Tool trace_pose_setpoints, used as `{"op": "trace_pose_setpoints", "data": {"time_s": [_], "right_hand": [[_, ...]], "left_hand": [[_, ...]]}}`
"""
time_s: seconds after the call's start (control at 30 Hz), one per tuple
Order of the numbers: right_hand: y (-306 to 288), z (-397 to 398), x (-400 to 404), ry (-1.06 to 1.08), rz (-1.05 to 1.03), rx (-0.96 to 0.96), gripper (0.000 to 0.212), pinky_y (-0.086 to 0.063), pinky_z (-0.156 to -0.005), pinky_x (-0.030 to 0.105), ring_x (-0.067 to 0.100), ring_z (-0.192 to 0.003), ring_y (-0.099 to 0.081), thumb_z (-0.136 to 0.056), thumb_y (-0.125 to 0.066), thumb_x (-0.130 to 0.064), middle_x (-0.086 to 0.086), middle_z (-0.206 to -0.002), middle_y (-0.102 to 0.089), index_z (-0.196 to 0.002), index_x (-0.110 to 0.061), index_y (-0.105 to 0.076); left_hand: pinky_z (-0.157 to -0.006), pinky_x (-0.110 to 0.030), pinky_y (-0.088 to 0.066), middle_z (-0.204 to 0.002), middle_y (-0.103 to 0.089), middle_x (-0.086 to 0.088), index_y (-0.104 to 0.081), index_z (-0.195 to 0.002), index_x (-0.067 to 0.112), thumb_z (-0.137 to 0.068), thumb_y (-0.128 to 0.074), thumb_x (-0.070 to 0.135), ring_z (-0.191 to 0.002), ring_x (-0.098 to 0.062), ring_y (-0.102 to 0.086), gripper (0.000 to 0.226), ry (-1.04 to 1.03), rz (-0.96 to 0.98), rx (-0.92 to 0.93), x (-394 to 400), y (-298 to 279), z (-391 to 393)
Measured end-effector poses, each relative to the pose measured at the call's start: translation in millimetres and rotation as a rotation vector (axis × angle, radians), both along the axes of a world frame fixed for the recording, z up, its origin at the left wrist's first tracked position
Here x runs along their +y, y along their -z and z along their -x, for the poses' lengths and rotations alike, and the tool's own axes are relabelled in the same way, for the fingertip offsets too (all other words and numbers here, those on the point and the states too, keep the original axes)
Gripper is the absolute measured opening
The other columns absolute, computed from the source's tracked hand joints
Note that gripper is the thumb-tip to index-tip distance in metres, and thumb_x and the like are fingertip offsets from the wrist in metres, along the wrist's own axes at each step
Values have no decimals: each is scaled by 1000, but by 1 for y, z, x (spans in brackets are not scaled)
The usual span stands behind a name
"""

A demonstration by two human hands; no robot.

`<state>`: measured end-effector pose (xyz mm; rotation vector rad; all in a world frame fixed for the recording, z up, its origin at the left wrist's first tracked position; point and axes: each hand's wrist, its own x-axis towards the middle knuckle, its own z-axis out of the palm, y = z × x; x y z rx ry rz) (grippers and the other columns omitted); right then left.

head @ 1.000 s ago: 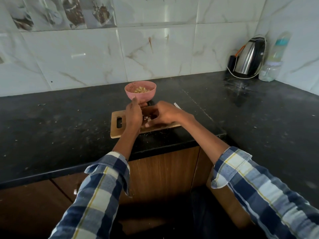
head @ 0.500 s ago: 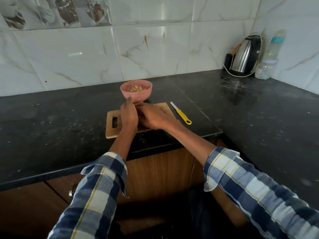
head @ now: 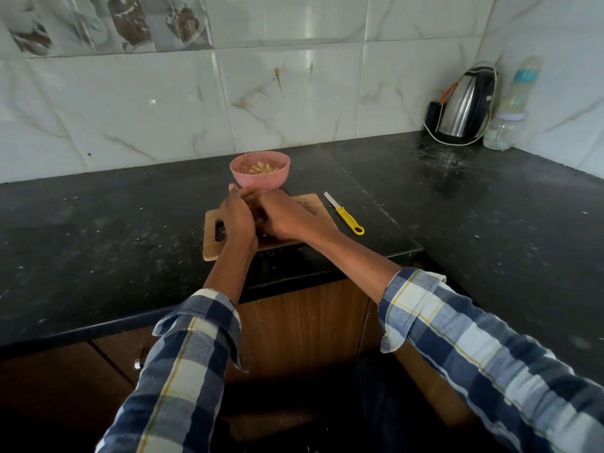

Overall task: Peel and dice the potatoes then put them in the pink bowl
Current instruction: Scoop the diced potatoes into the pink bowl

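Potato pieces [head: 261,168], pale yellow and diced, sit heaped in the pink bowl [head: 260,171] behind the chopping board [head: 310,204], where left hand [head: 237,217] and right hand [head: 287,220] cup together; their grip cannot be told. Yellow-handled knife [head: 344,214] lies beside.

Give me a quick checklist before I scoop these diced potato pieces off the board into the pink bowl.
1. Pink bowl within reach, just behind the cutting board: ok.
2. Bowl has room, with only a few potato pieces inside: ok.
3. Knife set down on the counter right of the board, out of both hands: ok.
4. Left hand and right hand cupped together over the board: ok.
5. Pieces fully gathered between the hands: cannot tell, the hands hide them.
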<state>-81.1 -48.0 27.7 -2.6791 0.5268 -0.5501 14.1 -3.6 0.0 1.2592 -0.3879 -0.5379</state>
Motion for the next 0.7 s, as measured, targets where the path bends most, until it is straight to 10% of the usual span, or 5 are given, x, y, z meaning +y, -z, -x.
{"op": "trace_pose_setpoints", "data": {"time_s": [0.27, 0.43, 0.7], "right_hand": [[-7, -8, -15, 259, -63, 24, 7, -53, -78, 30, 15, -78, -65, -93, -72, -10, 1, -84, -67, -97, -5, -74], [-24, -13, -31, 177, -517, -86, 23, -62, -88, 35, 15, -84, -75, -82, -85, -8, 6, -89, -77, -101, 2, -78], [-34, -51, -7, 57, -181, 84, 22, -61, -89, 40, 19, -92, -74, -93, -69, -2, 5, -102, -78, -111, -8, -78]], "left_hand": [[-102, -34, -55, -111, -76, -13, -67, -127, 0, -115, -27, 42, -107, -22, -73, 59, 83, 145, 165, 9, -2, -5], [-113, -42, -48, -117, -73, -16, -65, -125, 4, -115, -24, 40, -117, -28, -68, 55, 130, 262, 332, 18, -6, -8], [-117, -46, -44, -129, -68, -25, -63, -122, -2, -116, -25, 38, -133, -34, -59, 55, 187, 413, 573, 20, -2, -19]]}}
